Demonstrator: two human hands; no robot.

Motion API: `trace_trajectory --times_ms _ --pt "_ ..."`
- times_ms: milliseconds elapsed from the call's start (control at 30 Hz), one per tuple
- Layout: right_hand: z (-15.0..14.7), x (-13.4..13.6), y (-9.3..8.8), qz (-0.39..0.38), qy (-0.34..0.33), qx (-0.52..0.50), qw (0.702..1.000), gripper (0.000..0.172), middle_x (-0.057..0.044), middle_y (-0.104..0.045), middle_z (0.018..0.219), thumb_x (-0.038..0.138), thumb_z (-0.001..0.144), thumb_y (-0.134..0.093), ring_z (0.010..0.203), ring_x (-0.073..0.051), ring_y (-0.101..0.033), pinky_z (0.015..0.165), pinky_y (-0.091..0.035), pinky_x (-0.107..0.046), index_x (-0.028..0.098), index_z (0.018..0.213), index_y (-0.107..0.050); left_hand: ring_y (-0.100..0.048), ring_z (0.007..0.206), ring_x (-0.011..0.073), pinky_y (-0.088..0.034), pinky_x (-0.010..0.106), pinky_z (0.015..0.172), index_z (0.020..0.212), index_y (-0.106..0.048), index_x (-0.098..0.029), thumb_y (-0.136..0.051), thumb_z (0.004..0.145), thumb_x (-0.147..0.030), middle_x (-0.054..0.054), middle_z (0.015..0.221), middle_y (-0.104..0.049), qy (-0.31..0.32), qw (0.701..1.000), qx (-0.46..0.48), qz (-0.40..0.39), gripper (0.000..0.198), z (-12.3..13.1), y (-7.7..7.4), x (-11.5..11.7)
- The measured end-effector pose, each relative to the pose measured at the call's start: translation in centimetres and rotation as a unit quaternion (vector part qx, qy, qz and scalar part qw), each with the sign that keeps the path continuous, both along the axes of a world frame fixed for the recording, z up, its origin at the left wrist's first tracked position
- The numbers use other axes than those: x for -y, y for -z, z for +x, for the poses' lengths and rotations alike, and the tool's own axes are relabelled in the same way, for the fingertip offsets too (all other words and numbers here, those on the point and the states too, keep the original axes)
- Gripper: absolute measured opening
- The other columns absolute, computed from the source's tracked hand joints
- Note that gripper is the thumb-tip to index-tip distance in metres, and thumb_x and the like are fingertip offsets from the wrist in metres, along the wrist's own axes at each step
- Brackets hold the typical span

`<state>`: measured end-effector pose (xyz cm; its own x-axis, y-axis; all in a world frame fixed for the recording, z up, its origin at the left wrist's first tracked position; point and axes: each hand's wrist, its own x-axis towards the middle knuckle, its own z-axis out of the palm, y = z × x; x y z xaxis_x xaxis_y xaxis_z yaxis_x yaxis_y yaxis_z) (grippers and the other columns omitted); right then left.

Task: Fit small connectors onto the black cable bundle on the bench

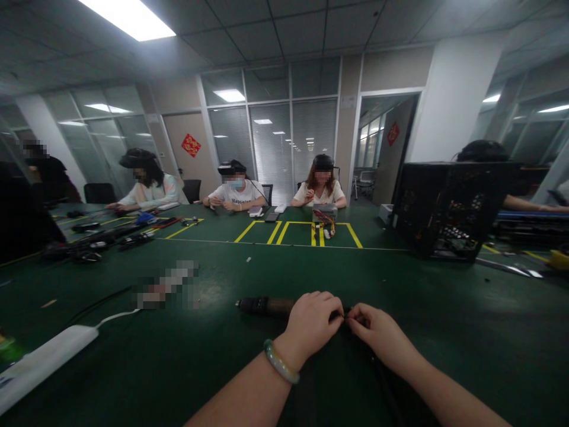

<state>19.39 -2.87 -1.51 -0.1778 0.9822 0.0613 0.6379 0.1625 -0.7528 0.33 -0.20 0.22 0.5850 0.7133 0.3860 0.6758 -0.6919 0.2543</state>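
A dark electric screwdriver (271,306) lies across the green table, its narrow tip pointing left. My left hand (313,326), with a green bangle on the wrist, is wrapped over its rear part and hides that end. Close against it, my right hand (377,332) pinches at the screwdriver's back end, thumb and forefinger together. A small dark piece shows between the fingertips, most likely the end of a cable. A black cable (376,365) runs down from beneath my right hand toward the near edge, dim against the table.
A white power strip (48,362) lies at the left. A black computer case (444,207) stands at the right. Across the green table (213,350) sit several people, one behind a power supply unit (325,212) with coloured wires. Black cables and small parts (89,246) clutter the far left.
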Motion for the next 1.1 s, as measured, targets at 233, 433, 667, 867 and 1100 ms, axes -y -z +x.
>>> trace_trajectory --times_ms 233,433,667,867,1100 --pt "0.2 -0.4 0.57 0.002 -0.003 -0.001 1.0 0.016 0.0 -0.07 0.083 0.033 0.088 -0.053 0.075 -0.018 -0.064 0.064 -0.044 -0.024 0.022 0.087 -0.065 -0.055 0.091 0.0167 -0.04 0.031 0.081 0.091 -0.062 -0.024 -0.058 0.087 -0.027 -0.002 0.096 -0.062 0.005 1.0 -0.007 -0.008 0.007 -0.07 0.01 -0.16" --pt "0.08 -0.65 0.8 -0.002 -0.001 0.016 1.0 0.017 0.0 -0.069 0.079 0.033 0.088 -0.052 0.071 -0.017 -0.063 0.061 -0.042 -0.024 0.021 0.086 -0.064 -0.056 0.091 0.018 -0.041 0.031 0.081 0.092 -0.062 -0.023 -0.058 0.087 -0.028 0.0 0.095 -0.063 0.003 1.0 -0.01 -0.013 0.008 -0.05 -0.11 -0.22" --pt "0.19 -0.66 0.7 -0.008 0.003 0.019 1.0 0.018 0.0 -0.068 0.08 0.035 0.088 -0.052 0.072 -0.018 -0.062 0.06 -0.042 -0.024 0.022 0.087 -0.064 -0.055 0.091 0.0172 -0.04 0.031 0.081 0.092 -0.062 -0.024 -0.057 0.087 -0.028 -0.001 0.095 -0.062 0.004 1.0 -0.009 -0.012 0.008 -0.17 -0.3 -0.21" --pt "0.09 -0.32 -0.08 -0.008 0.002 0.019 1.0 0.016 0.0 -0.069 0.081 0.032 0.088 -0.053 0.074 -0.018 -0.063 0.062 -0.043 -0.024 0.023 0.087 -0.065 -0.055 0.089 0.0166 -0.04 0.031 0.079 0.09 -0.061 -0.025 -0.059 0.086 -0.027 -0.003 0.094 -0.062 0.007 1.0 0.007 -0.01 0.005 -0.09 -0.02 -0.35" --pt "0.17 -0.41 0.42 -0.001 0.006 0.024 1.0 0.015 0.001 -0.068 0.078 0.031 0.088 -0.052 0.071 -0.017 -0.062 0.061 -0.042 -0.023 0.022 0.086 -0.064 -0.055 0.089 0.0173 -0.04 0.032 0.078 0.088 -0.062 -0.025 -0.061 0.085 -0.028 -0.003 0.093 -0.063 0.005 1.0 0.017 -0.02 0.005 -0.04 -0.16 -0.29"
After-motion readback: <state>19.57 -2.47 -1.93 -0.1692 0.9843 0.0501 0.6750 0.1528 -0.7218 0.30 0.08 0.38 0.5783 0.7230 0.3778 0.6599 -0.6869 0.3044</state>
